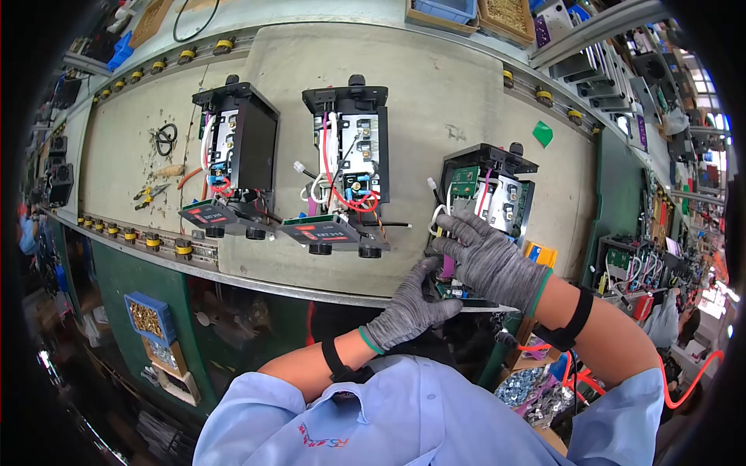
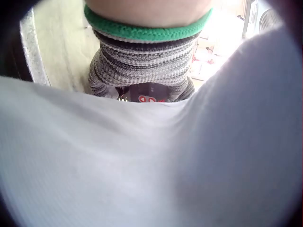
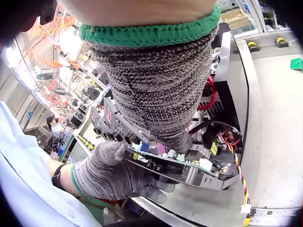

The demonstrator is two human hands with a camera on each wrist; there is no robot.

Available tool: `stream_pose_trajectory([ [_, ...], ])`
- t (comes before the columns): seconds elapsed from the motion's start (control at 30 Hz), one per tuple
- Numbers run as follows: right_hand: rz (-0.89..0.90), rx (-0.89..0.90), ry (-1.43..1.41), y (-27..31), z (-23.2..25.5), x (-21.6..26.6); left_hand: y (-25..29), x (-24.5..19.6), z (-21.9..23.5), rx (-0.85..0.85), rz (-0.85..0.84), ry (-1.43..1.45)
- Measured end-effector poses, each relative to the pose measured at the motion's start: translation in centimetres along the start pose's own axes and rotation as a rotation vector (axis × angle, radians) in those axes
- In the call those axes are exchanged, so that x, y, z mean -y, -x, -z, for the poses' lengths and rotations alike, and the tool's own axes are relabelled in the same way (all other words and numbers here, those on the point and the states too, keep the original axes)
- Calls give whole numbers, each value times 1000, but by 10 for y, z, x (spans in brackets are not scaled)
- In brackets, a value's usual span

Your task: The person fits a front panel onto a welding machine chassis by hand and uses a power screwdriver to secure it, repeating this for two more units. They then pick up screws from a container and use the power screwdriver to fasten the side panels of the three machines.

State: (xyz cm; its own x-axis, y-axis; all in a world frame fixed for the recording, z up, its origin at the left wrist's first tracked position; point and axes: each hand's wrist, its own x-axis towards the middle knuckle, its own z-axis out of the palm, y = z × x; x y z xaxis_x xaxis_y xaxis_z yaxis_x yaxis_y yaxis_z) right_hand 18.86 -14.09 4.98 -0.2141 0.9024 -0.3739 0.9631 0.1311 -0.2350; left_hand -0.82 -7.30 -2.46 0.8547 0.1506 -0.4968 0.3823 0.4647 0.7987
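Both hands wear grey knit gloves with green cuffs. At the bench's near edge my left hand (image 1: 412,311) grips the tilted front panel (image 3: 208,180) of the rightmost black-cased unit (image 1: 505,198), thumb at its upper edge and fingers underneath. Red arrow buttons (image 2: 147,99) on the panel show in the left wrist view. On the panel's inner side is a circuit board (image 3: 163,160). My right hand (image 1: 497,260) reaches over it, a fingertip down among the connectors beside a purple ribbon cable (image 1: 448,268); I cannot tell whether it pinches anything.
Two similar open units, one in the middle (image 1: 350,155) and one at left (image 1: 249,147), stand on the bench with front panels hanging forward. Yellow-handled pliers (image 1: 150,194) and scraps lie farther left. A yellow box (image 1: 542,255) and a green piece (image 1: 542,133) are at right.
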Motion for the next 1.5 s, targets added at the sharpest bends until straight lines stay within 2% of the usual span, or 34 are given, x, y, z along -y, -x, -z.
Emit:
stream_pose_trajectory([
  [0.2,66,-7,48,5,-1,1,-2,15,0,-7,-19,7],
  [0.27,69,-54,22,8,-3,2,-1,15,1,-7,-20,12],
  [0.57,96,-63,11,7,8,3,-2,6,1,24,32,49],
  [0.63,86,-48,6,7,8,4,-2,0,0,33,25,151],
  [0.7,77,-33,0,7,2,4,-4,5,2,47,29,130],
  [0.8,25,-100,-63,7,-7,5,-5,2,4,51,28,110],
  [1.0,57,-74,10,4,10,5,-10,5,3,12,42,61],
  [1.07,39,-151,-29,1,21,1,-16,3,4,-7,51,21],
  [1.1,37,-159,-23,1,33,-2,-20,3,7,38,91,72],
  [1.17,-14,-356,95,3,73,-10,-21,5,9,92,135,112],
  [1.23,-157,-505,-27,5,108,-31,-24,10,10,71,105,-71],
  [1.27,-225,-629,22,9,120,-42,-26,11,10,110,76,-36],
  [1.3,-365,-820,-24,12,123,-48,-27,12,9,127,71,-48],
  [1.37,-634,-1096,-101,28,118,-56,-31,12,7,178,147,-18],
  [1.43,-846,-1360,-757,42,84,-42,-32,8,7,166,81,-53],
  [1.5,-931,-1361,-721,64,38,-30,-25,-7,9,154,185,66],
])
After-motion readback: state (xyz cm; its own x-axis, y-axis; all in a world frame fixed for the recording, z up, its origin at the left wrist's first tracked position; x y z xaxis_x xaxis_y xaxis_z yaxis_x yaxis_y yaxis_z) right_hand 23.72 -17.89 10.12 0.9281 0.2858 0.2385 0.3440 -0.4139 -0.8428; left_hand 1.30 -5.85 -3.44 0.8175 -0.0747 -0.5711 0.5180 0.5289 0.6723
